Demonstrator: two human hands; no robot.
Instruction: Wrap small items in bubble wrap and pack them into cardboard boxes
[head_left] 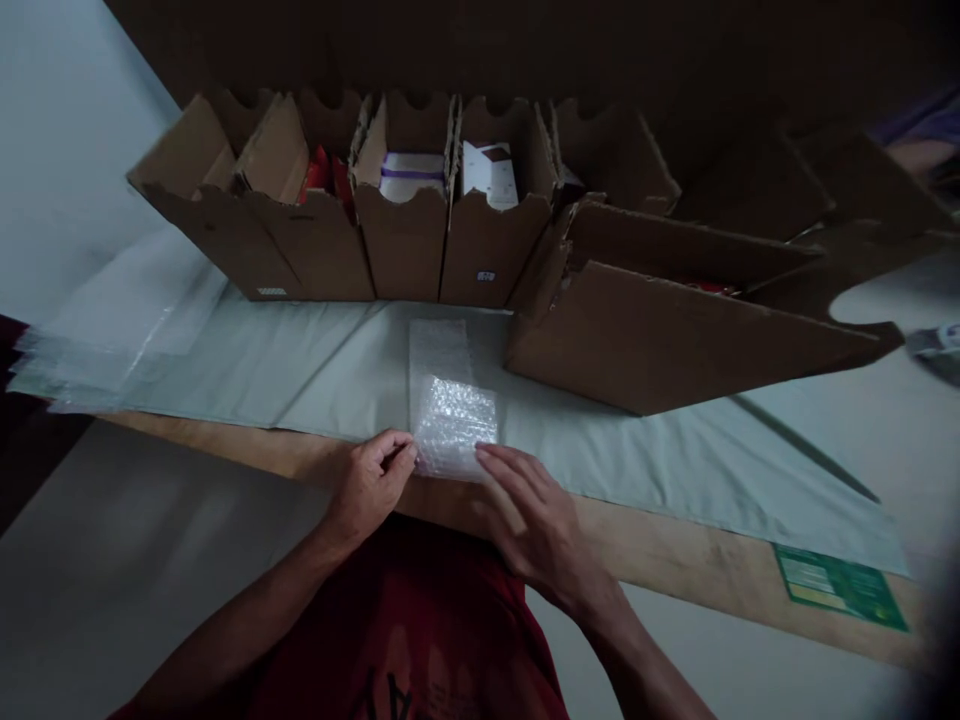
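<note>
Clear, shiny bubble wrap, folded into a small rectangular sheet (454,425), lies at the near edge of a wooden table (645,535), on the pale green cloth (330,385) that covers most of the surface. It sits between the two hands, with a narrower, flatter strip of it running away toward the far edge. The left hand (371,482) is at its near left corner, thumb and forefinger pinching the plastic there. The right hand (546,520) is at its right side, fingers loosely extended with the fingertips at the plastic's edge and the thumb apart, slightly blurred.

Beyond the wrap, upright brown cardboard file boxes (409,250) stand in a row along the far side of the surface, some holding red or white packages. Right of the wrap, another brown cardboard file box (697,345) lies at an angle. Translucent plastic sheets (124,320) are piled at the surface's left end; a green printed label (840,585) lies along the near edge, toward the right corner.
</note>
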